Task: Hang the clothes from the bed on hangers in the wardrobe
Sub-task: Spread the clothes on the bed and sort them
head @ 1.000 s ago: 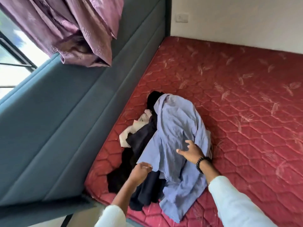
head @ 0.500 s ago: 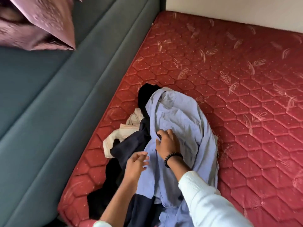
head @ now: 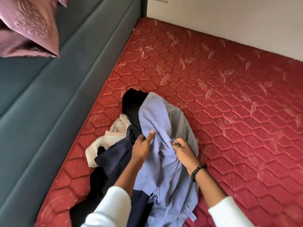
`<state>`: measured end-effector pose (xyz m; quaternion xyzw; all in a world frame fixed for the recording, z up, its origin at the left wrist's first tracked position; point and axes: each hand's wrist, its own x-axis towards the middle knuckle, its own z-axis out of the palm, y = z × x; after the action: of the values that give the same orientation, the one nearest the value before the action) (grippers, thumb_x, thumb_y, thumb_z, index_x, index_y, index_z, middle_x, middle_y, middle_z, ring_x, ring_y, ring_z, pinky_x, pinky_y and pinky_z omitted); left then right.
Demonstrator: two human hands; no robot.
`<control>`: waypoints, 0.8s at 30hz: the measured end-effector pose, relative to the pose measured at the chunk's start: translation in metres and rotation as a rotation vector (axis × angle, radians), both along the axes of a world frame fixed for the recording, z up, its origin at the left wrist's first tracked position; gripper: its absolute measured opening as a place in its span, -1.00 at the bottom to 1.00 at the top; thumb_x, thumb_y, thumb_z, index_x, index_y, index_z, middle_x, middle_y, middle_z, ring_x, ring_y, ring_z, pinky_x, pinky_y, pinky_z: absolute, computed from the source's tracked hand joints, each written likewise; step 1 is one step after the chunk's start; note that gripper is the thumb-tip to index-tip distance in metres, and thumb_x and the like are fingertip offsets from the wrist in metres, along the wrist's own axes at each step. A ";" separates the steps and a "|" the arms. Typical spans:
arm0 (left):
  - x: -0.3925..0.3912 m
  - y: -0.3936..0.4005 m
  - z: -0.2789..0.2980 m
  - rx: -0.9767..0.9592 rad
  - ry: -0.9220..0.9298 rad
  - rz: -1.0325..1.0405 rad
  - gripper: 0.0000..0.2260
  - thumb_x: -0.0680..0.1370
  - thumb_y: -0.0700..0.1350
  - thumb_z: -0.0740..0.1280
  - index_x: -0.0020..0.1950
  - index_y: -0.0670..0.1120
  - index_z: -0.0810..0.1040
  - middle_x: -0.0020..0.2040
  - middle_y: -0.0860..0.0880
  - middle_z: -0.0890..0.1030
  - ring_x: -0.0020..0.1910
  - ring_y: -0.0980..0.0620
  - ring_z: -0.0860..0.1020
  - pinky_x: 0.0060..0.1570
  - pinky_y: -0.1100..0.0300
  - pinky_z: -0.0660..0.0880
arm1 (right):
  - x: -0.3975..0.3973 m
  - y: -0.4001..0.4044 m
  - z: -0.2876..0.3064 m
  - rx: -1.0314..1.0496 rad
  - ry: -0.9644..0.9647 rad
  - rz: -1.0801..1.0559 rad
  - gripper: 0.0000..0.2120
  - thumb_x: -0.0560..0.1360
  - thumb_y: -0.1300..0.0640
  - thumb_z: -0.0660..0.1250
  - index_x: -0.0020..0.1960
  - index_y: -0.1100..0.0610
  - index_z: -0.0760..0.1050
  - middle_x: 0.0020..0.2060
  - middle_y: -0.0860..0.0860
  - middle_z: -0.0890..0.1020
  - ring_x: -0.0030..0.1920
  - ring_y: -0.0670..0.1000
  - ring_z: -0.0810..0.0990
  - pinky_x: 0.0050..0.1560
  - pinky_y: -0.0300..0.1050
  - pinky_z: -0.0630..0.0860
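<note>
A pile of clothes lies on the red quilted mattress [head: 229, 99] near the headboard. On top is a light blue shirt [head: 157, 122]. Under it are a dark navy garment [head: 114, 159], a black garment [head: 132, 102] and a cream striped one [head: 105, 138]. My right hand [head: 183, 149], with a black bead bracelet on the wrist, pinches a fold of the blue shirt. My left hand [head: 142, 146] rests at the shirt's left edge with the thumb pressed on the cloth; whether its fingers grip the shirt is hidden. No hanger or wardrobe is in view.
A padded grey-green headboard [head: 57, 104] runs along the mattress's left side. A mauve curtain [head: 31, 28] hangs at the top left. A white wall [head: 229, 18] borders the far side of the bed.
My right hand went from lying flat on the blue shirt to pinching a fold of it. My left hand moved up onto the shirt's left edge. The camera moved closer to the pile.
</note>
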<state>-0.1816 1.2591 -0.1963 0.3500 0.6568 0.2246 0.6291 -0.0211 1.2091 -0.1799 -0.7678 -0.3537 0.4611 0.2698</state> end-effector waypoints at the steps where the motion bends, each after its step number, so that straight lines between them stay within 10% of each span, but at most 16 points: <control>1: -0.004 -0.004 0.007 0.023 0.036 -0.024 -0.61 0.52 0.28 0.34 -0.01 -0.06 0.55 -0.13 0.07 0.60 -0.08 0.06 0.56 -0.07 0.13 0.43 | 0.000 -0.002 0.008 -0.016 -0.066 0.045 -0.72 0.62 0.17 0.22 -0.27 0.06 0.31 -0.44 -0.08 0.36 -0.38 -0.06 0.34 -0.30 -0.09 0.25; 8: -0.042 -0.039 0.066 0.351 0.397 -0.103 -0.73 0.65 -0.09 0.18 -0.23 -0.14 0.36 -0.28 -0.06 0.50 -0.26 -0.03 0.46 -0.29 0.07 0.29 | -0.030 -0.032 0.067 -0.062 -0.239 0.344 -0.78 0.60 0.05 0.25 -0.18 0.10 0.35 -0.44 -0.05 0.41 -0.41 -0.07 0.38 -0.39 -0.17 0.28; 13: -0.048 -0.033 0.168 0.301 -0.121 0.021 -0.85 0.57 -0.28 0.22 -0.16 -0.16 0.51 -0.28 -0.01 0.53 -0.25 0.07 0.47 -0.24 0.31 0.46 | -0.029 -0.028 0.123 -0.023 -0.257 0.510 -0.87 0.56 0.00 0.32 0.07 -0.01 0.45 -0.14 -0.09 0.59 -0.13 -0.06 0.57 -0.08 -0.14 0.55; 18: -0.032 -0.041 0.299 0.432 -0.191 -0.606 -0.83 0.57 -0.16 0.34 0.09 -0.15 0.66 0.00 -0.13 0.70 -0.01 0.02 0.64 0.04 -0.01 0.61 | -0.020 -0.001 0.200 0.538 -0.263 0.536 -0.17 0.38 0.19 0.40 0.55 -0.22 0.17 0.48 -0.04 0.29 0.47 -0.12 0.31 0.45 -0.16 0.32; 21: -0.042 -0.055 0.367 0.567 -0.170 -0.762 -0.85 0.54 -0.32 0.31 0.02 -0.22 0.67 -0.07 -0.09 0.69 -0.07 0.06 0.61 0.04 0.15 0.52 | -0.005 -0.009 0.244 0.551 -0.355 0.632 -0.47 0.40 -0.13 0.29 0.37 -0.13 0.47 0.34 -0.05 0.53 0.34 -0.06 0.50 0.30 -0.03 0.47; 24: -0.063 -0.072 0.414 0.735 -0.224 -0.481 -0.84 0.52 -0.36 0.27 -0.10 -0.20 0.62 -0.19 -0.09 0.62 -0.19 0.03 0.57 -0.12 0.21 0.49 | 0.018 -0.037 0.258 0.308 -0.462 0.771 -0.69 0.52 -0.12 0.31 0.15 0.01 0.61 0.13 0.03 0.68 0.13 0.04 0.61 -0.04 -0.09 0.44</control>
<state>-0.2445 1.1867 0.2178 0.6662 0.3611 0.3269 0.5646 -0.0032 1.1725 0.0783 -0.6140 -0.7279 0.2869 0.1038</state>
